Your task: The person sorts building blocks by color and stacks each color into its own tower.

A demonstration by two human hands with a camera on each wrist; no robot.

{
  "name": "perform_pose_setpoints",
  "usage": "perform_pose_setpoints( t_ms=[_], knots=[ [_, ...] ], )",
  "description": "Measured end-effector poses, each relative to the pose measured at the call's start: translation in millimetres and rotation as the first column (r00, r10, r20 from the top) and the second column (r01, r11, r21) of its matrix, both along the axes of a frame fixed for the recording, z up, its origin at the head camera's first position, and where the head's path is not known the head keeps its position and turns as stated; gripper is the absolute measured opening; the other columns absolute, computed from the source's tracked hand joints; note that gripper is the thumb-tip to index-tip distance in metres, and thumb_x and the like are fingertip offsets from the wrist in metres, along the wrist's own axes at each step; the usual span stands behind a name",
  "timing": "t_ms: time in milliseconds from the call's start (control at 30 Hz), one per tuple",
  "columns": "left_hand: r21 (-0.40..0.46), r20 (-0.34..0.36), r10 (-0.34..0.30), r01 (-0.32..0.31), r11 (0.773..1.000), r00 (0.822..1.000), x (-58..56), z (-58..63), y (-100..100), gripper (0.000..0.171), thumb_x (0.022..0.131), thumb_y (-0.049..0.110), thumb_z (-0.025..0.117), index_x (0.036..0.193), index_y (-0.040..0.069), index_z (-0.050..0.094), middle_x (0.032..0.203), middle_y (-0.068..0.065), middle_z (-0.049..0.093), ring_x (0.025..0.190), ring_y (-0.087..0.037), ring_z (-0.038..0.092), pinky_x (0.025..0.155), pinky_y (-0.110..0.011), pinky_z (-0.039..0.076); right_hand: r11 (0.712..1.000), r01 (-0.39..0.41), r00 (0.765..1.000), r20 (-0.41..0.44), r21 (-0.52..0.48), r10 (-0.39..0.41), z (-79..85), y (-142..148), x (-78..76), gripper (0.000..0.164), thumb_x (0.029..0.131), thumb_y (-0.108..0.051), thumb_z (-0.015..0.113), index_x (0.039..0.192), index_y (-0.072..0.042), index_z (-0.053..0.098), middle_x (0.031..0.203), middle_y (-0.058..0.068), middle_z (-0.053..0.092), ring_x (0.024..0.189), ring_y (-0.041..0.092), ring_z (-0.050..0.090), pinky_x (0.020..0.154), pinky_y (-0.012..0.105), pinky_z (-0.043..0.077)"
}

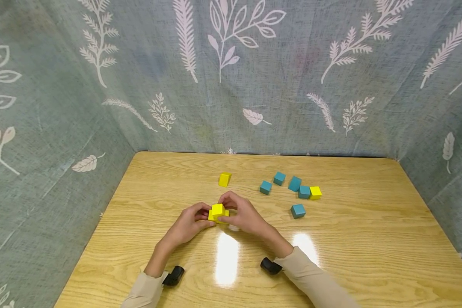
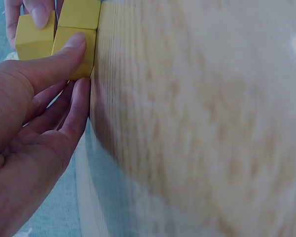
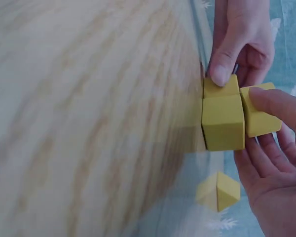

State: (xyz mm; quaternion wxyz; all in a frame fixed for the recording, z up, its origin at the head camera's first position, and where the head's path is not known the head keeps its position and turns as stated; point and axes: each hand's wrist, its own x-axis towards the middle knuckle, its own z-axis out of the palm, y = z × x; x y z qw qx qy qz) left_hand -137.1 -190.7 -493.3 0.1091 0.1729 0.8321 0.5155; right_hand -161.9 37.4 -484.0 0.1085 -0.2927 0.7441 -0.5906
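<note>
Two yellow blocks stand side by side on the table, and a yellow cube (image 1: 217, 210) sits above them. My left hand (image 1: 188, 223) pinches one lower yellow block (image 2: 74, 49), thumb on its near face and fingers on the far side. My right hand (image 1: 246, 216) grips the upper cube (image 3: 259, 116) between thumb and fingers. The other lower block (image 3: 223, 122) touches its neighbour. In the right wrist view the upper cube looks slightly tilted; whether it bears fully on the blocks below I cannot tell.
A single yellow block (image 1: 225, 179) lies behind the hands. Several blue blocks (image 1: 279, 178) are scattered to the right, one touching another yellow cube (image 1: 315, 192). A patterned curtain (image 1: 231, 107) bounds the wooden table (image 1: 369, 239). Black wrist cameras (image 1: 271, 266) sit on both forearms.
</note>
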Motion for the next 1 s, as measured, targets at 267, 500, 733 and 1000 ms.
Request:
perform_pose_setpoints(
  t_ms=[267,500,733,1000],
  knots=[
    [0.038,-0.022,-0.031,0.032,0.999,0.999,-0.3,0.2,0,0.028,0.093,-0.002,0.073,0.119,-0.004,0.063,0.118,-0.019,0.064,0.105,-0.028,0.068,0.090,-0.028,0.058,0.999,0.021,0.999,-0.049,0.043,-0.019,-1.9,-9,2.7,0.033,0.090,-0.001,0.079,0.117,-0.007,0.061,0.114,0.005,0.066,0.112,0.022,0.065,0.103,0.036,0.052],
    [0.033,-0.027,-0.042,0.043,0.999,0.999,-0.3,0.2,0,0.029,0.093,-0.002,0.073,0.120,-0.003,0.063,0.118,-0.017,0.064,0.107,-0.028,0.068,0.091,-0.028,0.058,0.998,0.026,0.999,-0.039,0.063,-0.024,-0.8,-12,4.0,0.032,0.090,-0.002,0.079,0.118,-0.007,0.064,0.115,0.004,0.066,0.111,0.020,0.065,0.103,0.038,0.052],
    [0.038,0.007,-0.030,0.030,0.999,1.000,-0.5,0.3,1,0.030,0.092,-0.003,0.073,0.120,-0.002,0.063,0.120,-0.016,0.063,0.109,-0.030,0.067,0.092,-0.026,0.057,0.997,0.030,0.998,-0.048,0.072,-0.026,-3.6,-13,3.7,0.032,0.091,-0.002,0.079,0.118,-0.008,0.064,0.115,0.003,0.066,0.111,0.020,0.065,0.101,0.036,0.053],
    [0.029,0.001,-0.022,0.022,0.999,1.000,-0.5,0.8,3,0.030,0.093,-0.002,0.073,0.121,-0.002,0.063,0.119,-0.017,0.064,0.110,-0.030,0.066,0.093,-0.027,0.057,0.997,0.016,0.996,-0.086,0.081,-0.009,-2.7,-10,2.7,0.039,0.090,-0.006,0.080,0.124,-0.004,0.062,0.119,0.005,0.066,0.113,0.021,0.065,0.101,0.036,0.053]
  ],
)
